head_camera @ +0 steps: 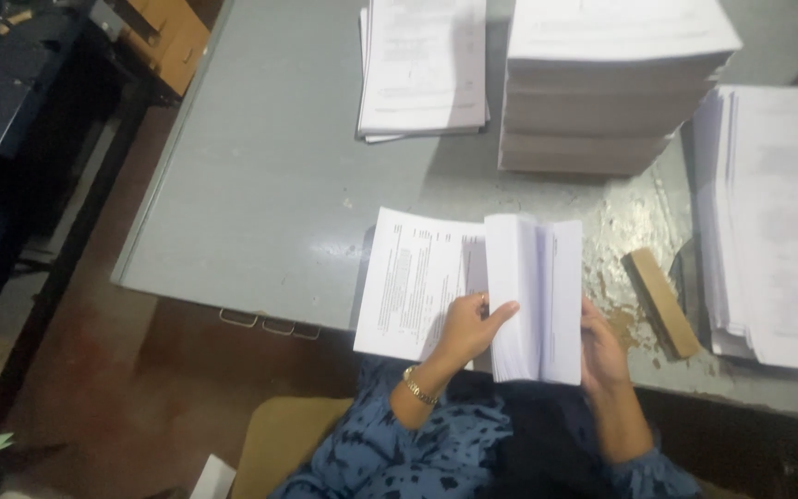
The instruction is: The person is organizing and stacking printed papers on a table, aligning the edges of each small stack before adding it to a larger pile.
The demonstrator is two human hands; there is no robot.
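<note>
Sheets could slip off the near table (260, 231) edge: left hand (468, 325) pinches folded pages of the paper stack (473, 286), right hand (602, 351) grips its right side.

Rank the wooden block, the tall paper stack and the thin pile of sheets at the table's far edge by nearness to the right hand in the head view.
From the right hand:
1. Wooden block, just to its right near the table's front edge.
2. Tall paper stack, farther back, ahead of the hand.
3. Thin pile of sheets, far edge, off to the left.
</note>
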